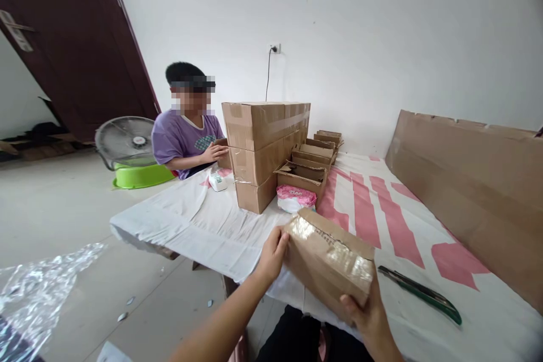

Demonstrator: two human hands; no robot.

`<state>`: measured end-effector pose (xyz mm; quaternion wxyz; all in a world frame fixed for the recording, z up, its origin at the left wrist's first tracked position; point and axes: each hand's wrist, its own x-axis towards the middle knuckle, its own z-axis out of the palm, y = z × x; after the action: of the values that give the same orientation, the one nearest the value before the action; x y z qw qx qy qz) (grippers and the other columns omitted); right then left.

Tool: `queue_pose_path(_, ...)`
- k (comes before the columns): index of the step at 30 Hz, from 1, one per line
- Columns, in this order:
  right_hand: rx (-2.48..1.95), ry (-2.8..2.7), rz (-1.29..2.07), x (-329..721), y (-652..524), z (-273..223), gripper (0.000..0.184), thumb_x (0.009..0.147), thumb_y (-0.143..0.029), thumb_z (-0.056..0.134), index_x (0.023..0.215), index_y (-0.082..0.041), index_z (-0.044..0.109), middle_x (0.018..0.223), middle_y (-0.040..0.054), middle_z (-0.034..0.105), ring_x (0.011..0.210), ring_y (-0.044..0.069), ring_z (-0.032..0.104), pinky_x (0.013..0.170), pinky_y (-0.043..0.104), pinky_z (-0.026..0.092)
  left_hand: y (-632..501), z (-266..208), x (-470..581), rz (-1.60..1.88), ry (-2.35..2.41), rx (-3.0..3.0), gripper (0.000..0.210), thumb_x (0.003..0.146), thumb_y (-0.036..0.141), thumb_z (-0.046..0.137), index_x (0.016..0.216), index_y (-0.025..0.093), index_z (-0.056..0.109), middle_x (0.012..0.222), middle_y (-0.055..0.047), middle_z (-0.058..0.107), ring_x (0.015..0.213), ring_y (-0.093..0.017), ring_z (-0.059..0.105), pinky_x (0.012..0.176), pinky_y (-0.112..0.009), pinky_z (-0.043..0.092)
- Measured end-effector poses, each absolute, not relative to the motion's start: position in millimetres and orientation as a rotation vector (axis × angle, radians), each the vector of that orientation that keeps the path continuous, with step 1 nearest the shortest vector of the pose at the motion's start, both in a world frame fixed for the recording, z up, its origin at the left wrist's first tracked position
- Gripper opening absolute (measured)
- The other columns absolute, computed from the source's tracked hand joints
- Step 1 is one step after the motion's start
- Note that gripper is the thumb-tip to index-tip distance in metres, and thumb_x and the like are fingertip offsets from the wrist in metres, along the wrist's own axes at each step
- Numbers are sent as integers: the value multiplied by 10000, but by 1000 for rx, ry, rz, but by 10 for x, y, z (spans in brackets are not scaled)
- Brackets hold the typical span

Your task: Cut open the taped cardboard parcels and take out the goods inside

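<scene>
A taped cardboard box [324,263] is held tilted at the table's near edge, between my two hands. My left hand [274,254] grips its left end, thumb along the side. Around the right end wraps my right hand [367,308], its thumb on the near face and its other fingers partly hidden behind the box. Clear tape shines along the top seam. Just right of the box, a utility knife [419,294] with a green handle lies on the cloth. Beyond the box sits a pink and white soft pack [297,198].
Taped boxes [265,150] stand stacked mid-table, with open cartons [303,175] to their right. A cardboard sheet [466,181] leans along the right. Across the table, a person [186,136] touches a small box. A fan [127,141] and green basin [139,176] are on the floor.
</scene>
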<state>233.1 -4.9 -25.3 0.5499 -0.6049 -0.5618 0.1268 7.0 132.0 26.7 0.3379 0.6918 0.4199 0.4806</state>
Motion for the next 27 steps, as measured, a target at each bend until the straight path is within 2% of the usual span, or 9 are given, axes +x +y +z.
queue_pose_path(3,-1438,-1398,420,2583,-171,-191,831,828,-565,564,1500,-242,196,1409,131,483,1333,328,420,1064,510,400,1003,131,-65,1276,1028,1805,636,886,689,271,1081,168,579,982,-91,641,914,-252,583,847,-392,462)
queue_pose_path(6,-1443,-1495,377,2940,-299,-163,722,864,-610,455,1468,-245,299,1435,120,467,1352,337,395,1090,517,366,974,48,-174,1245,901,1837,801,797,788,341,1287,172,492,1247,-146,569,1144,-314,527,971,-441,419)
queue_pose_path(8,-1539,-1510,239,3226,-328,-172,596,901,-592,370,1386,-253,434,1429,103,481,1341,323,414,1099,517,354,1082,25,-189,1170,783,1856,948,734,813,437,1443,192,332,1485,-158,374,1356,-359,351,1100,-485,310)
queue_pose_path(10,-1751,-1529,23,3528,-304,-203,507,886,-567,397,1232,-245,583,1354,107,556,1278,325,483,1077,527,376,1210,9,-160,1058,657,1848,1088,680,812,523,1514,202,183,1577,-143,222,1441,-372,203,1155,-503,231)
queue_pose_path(12,-1982,-1568,-190,3797,-260,-252,454,836,-528,453,1093,-220,666,1235,132,636,1189,342,552,1028,537,418,1304,-11,-116,945,566,1826,1167,635,783,611,1526,194,142,1561,-155,271,1439,-380,220,1151,-514,253)
queue_pose_path(15,-2164,-1664,-344,4042,-222,-328,427,803,-430,433,1053,-194,687,1116,145,686,1067,336,620,929,513,479,1352,-44,-78,870,509,1804,1185,605,730,689,1523,193,167,1503,-169,382,1402,-392,307,1136,-537,284)
queue_pose_path(21,-2240,-1690,-148,4176,-163,-238,386,755,-376,470,1033,-190,662,942,127,694,884,292,657,804,429,521,1311,-11,-87,883,457,1761,1222,562,734,713,1518,199,170,1556,-149,279,1416,-380,286,1172,-521,222)
queue_pose_path(24,-2197,-1651,-118,4154,-81,101,361,727,-388,480,994,-204,640,909,106,671,848,264,656,763,383,531,1296,31,-71,878,444,1743,1259,540,747,713,1519,188,153,1567,-154,246,1427,-378,260,1180,-520,198)
queue_pose_path(27,-2062,-1594,-391,3853,16,693,363,776,-406,463,1043,-206,606,970,106,657,917,270,638,766,386,527,1305,36,-67,846,456,1756,1302,523,736,732,1526,187,108,1567,-161,237,1442,-381,214,1186,-532,155)
